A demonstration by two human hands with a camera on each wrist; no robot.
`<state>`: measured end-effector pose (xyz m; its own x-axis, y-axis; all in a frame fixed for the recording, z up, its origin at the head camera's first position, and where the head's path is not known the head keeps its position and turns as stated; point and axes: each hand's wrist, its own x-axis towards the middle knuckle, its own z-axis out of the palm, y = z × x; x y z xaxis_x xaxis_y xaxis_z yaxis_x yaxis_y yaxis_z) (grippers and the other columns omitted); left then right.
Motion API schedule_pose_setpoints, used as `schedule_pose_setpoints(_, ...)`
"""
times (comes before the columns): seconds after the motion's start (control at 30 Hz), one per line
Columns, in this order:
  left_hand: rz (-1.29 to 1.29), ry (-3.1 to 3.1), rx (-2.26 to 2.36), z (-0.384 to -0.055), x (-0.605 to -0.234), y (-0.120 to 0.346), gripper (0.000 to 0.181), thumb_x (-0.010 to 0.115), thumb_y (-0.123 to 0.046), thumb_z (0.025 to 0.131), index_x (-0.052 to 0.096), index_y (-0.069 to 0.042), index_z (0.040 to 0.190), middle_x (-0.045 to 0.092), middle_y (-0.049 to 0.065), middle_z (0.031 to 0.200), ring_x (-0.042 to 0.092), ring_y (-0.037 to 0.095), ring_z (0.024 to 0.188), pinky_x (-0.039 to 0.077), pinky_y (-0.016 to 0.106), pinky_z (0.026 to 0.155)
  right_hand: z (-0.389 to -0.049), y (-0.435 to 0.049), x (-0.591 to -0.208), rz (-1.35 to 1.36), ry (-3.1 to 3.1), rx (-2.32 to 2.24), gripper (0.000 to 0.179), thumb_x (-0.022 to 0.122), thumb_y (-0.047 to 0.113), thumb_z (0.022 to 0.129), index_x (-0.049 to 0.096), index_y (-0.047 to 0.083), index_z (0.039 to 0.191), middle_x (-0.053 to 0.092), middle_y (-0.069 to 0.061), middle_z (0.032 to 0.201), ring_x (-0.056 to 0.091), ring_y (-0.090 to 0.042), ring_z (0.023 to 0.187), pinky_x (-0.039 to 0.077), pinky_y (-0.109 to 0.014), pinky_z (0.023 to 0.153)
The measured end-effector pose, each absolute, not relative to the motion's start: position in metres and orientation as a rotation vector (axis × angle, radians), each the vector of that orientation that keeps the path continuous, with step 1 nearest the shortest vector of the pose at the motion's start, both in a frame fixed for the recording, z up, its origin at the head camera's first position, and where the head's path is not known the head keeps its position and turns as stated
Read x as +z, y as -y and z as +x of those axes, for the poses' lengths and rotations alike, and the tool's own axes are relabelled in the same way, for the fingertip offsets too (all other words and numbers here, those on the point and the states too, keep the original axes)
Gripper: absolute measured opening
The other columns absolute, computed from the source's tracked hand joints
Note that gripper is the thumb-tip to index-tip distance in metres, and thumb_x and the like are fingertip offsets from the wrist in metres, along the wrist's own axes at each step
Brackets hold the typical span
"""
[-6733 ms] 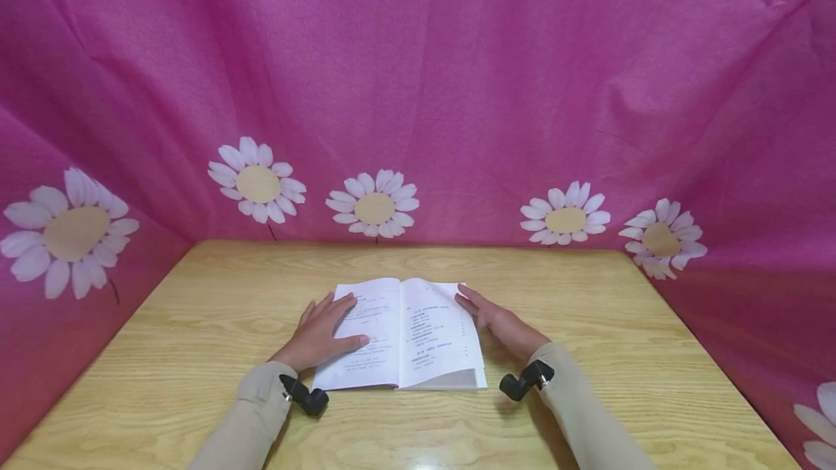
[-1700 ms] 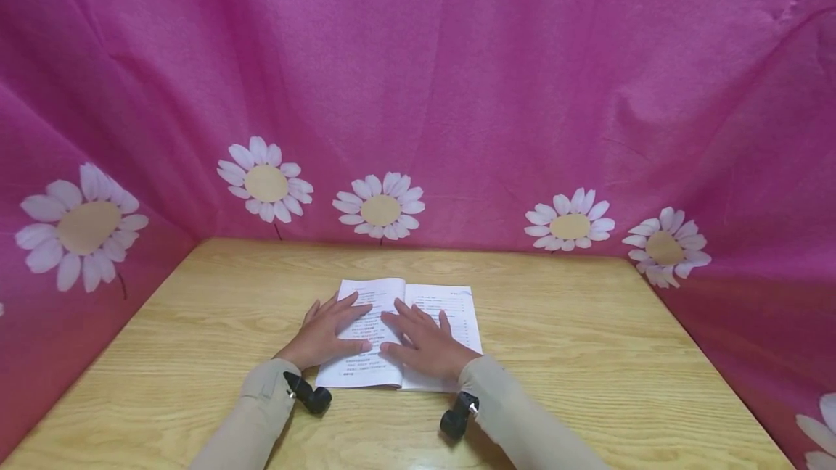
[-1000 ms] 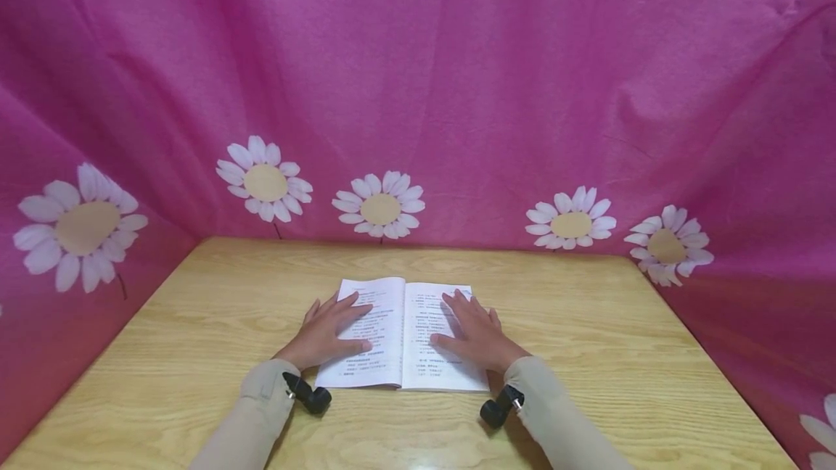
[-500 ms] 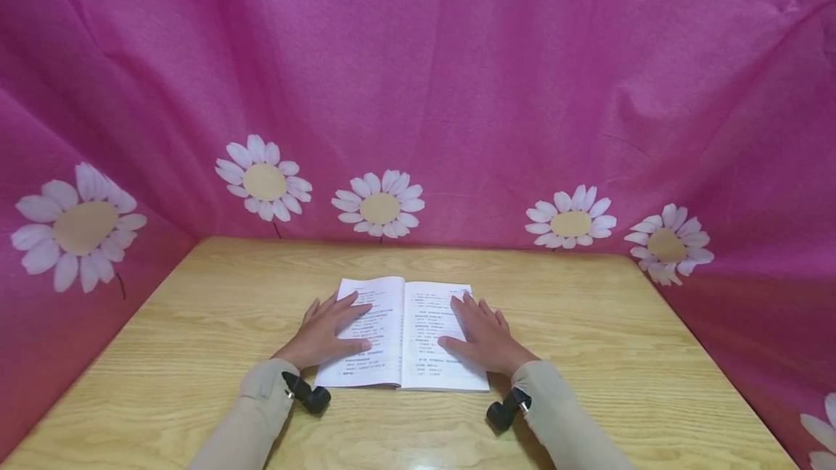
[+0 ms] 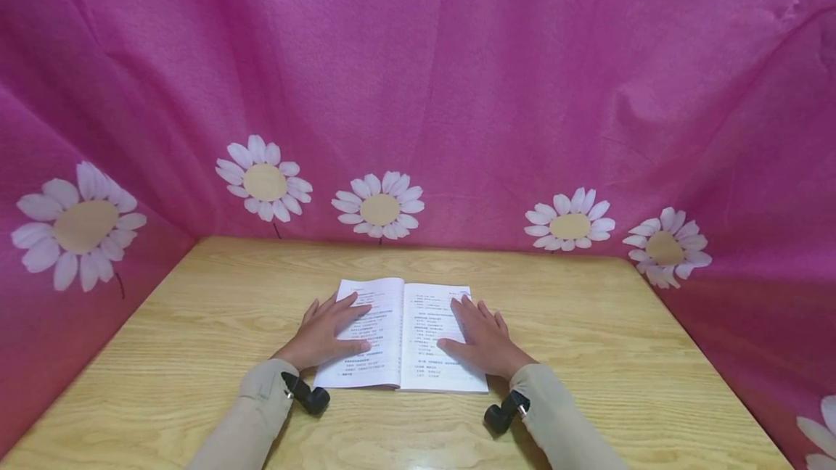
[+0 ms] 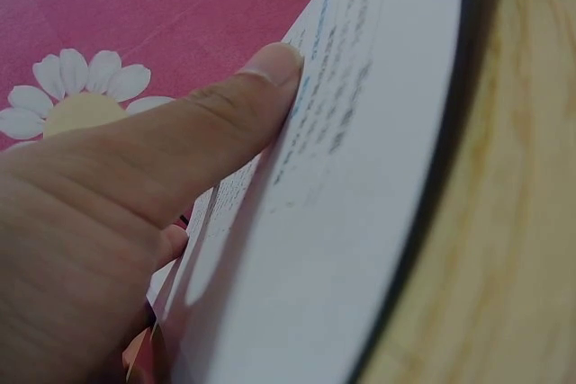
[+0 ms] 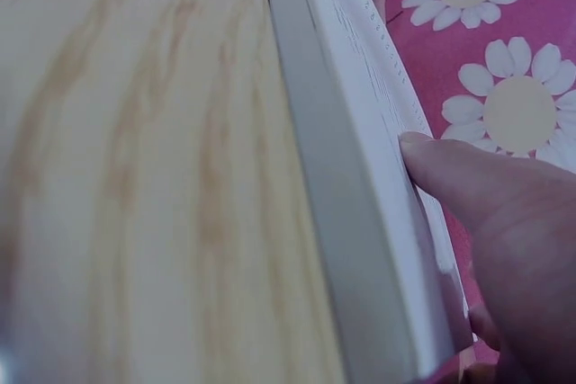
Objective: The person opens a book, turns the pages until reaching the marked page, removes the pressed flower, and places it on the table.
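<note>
An opened book [image 5: 421, 376] with printed white pages lies on the wooden table, its spine running away from me. My left hand [image 5: 320, 334] rests on the left page with fingers spread and the thumb pointing toward the fold. On the right page's outer side rests my right hand [image 5: 490, 339], fingers extended. In the left wrist view the thumb [image 6: 225, 123] of that hand lies on the printed page [image 6: 360, 186]. The right wrist view shows the other thumb [image 7: 468, 177] touching the page, and the thick edge of the book [image 7: 351, 222] faces the camera.
The wooden table [image 5: 215, 325] surrounds the book on all sides. A pink cloth [image 5: 470, 93] with printed daisies hangs behind the table and along both sides. Each sleeve carries a black wrist camera, one left [image 5: 307, 396] and one right [image 5: 503, 413].
My right hand has moved from the middle of the book out to the right page, and a differently printed right page now shows. The left hand has stayed in place.
</note>
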<state>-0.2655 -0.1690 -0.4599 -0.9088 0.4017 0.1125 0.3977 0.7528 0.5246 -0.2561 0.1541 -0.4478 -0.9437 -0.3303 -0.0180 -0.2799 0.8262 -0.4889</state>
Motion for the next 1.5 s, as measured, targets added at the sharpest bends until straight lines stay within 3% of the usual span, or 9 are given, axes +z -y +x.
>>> schedule_pose_setpoints(0.63, 0.647, -2.937, 0.858, -0.266, -0.46, 0.168, 0.074, 0.069, -0.057, 0.08, 0.048, -0.026, 0.144, 0.029, 0.007, 0.157, 0.009, 0.039, 0.146, -0.003, 0.059, 0.114, -0.259, -0.155, -0.444, -0.449, -2.875, -0.793, 0.087, 0.059, 0.06, 0.086, 0.022, 0.023, 0.155, 0.023, -0.002, 0.159, 0.007, -0.038, 0.146, 0.0, -0.059, 0.115)
schedule_pose_setpoints(0.7, 0.645, -2.938, 0.854, -0.266, -0.461, 0.168, 0.074, 0.069, -0.057, 0.08, 0.048, -0.026, 0.144, 0.029, 0.007, 0.157, 0.009, 0.039, 0.146, -0.003, 0.06, 0.114, -0.26, -0.156, -0.443, -0.425, -2.856, -0.83, 0.086, 0.057, 0.063, 0.086, 0.022, 0.025, 0.155, 0.025, -0.001, 0.159, 0.008, -0.036, 0.147, 0.0, -0.057, 0.115)
schedule_pose_setpoints(0.9, 0.645, -2.931, 0.86, -0.265, -0.459, 0.168, 0.075, 0.069, -0.058, 0.08, 0.047, -0.026, 0.144, 0.029, 0.007, 0.157, 0.008, 0.039, 0.146, -0.004, 0.06, 0.114, -0.263, -0.161, -0.439, -0.374, -2.768, -1.08, 0.076, 0.046, 0.066, 0.09, 0.033, 0.023, 0.152, 0.037, -0.006, 0.153, 0.027, -0.033, 0.142, 0.017, -0.06, 0.113)
schedule_pose_setpoints(1.1, 0.64, -2.928, 0.863, -0.266, -0.459, 0.168, 0.076, 0.068, -0.059, 0.08, 0.047, -0.026, 0.145, 0.028, 0.007, 0.157, 0.007, 0.039, 0.146, -0.004, 0.06, 0.114, -0.26, -0.164, -0.43, -0.203, -2.374, -1.468, 0.062, 0.031, 0.064, 0.096, 0.034, 0.033, 0.15, 0.045, -0.001, 0.146, 0.039, -0.027, 0.135, 0.021, -0.055, 0.113)
schedule_pose_setpoints(1.2, 0.623, -2.927, 0.865, -0.266, -0.459, 0.169, 0.076, 0.067, -0.061, 0.08, 0.046, -0.027, 0.145, 0.028, 0.007, 0.157, 0.007, 0.038, 0.146, -0.004, 0.059, 0.114, -0.259, -0.167, -0.429, -0.184, -2.199, -1.607, 0.05, 0.032, 0.042, 0.101, 0.033, 0.031, 0.15, 0.043, 0.0, 0.146, 0.037, -0.024, 0.135, 0.021, -0.054, 0.113)
schedule_pose_setpoints(1.3, 0.611, -2.925, 0.873, -0.266, -0.459, 0.169, 0.076, 0.068, -0.061, 0.079, 0.046, -0.027, 0.145, 0.028, 0.007, 0.157, 0.007, 0.038, 0.146, -0.005, 0.059, 0.114, -0.26, -0.17, -0.43, -0.279, -2.257, -1.564, 0.05, 0.035, 0.025, 0.1, 0.033, 0.026, 0.151, 0.031, 0.005, 0.155, 0.019, -0.02, 0.144, 0.008, -0.056, 0.115)
schedule_pose_setpoints(1.5, 0.619, -2.918, 0.862, -0.266, -0.461, 0.17, 0.076, 0.067, -0.061, 0.08, 0.045, -0.028, 0.145, 0.026, 0.006, 0.158, 0.006, 0.038, 0.147, -0.005, 0.059, 0.114, -0.261, -0.178, -0.434, -0.371, -2.407, -1.439, 0.05, 0.048, 0.03, 0.101, 0.036, 0.031, 0.15, 0.026, 0.004, 0.158, 0.013, -0.025, 0.147, 0.008, -0.058, 0.115)
